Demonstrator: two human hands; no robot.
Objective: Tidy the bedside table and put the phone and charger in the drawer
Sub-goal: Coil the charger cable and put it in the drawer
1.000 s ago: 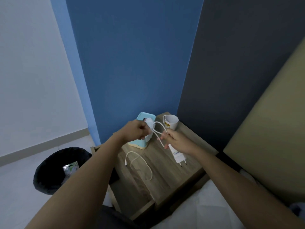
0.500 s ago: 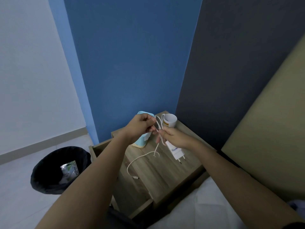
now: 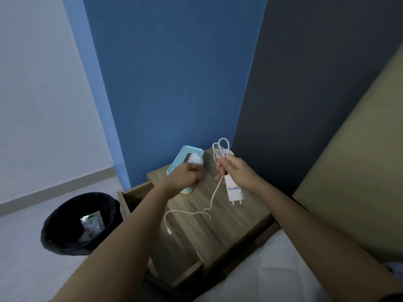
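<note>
While the right hand (image 3: 236,171) grips the white charger (image 3: 233,191) and loops of its cable (image 3: 214,194) above the table (image 3: 231,227), the left hand (image 3: 187,177) is a closed fist beside the tissue box (image 3: 185,156); whether it holds anything is unclear. Cable trails down onto the tabletop. The drawer (image 3: 135,197) is open.
</note>
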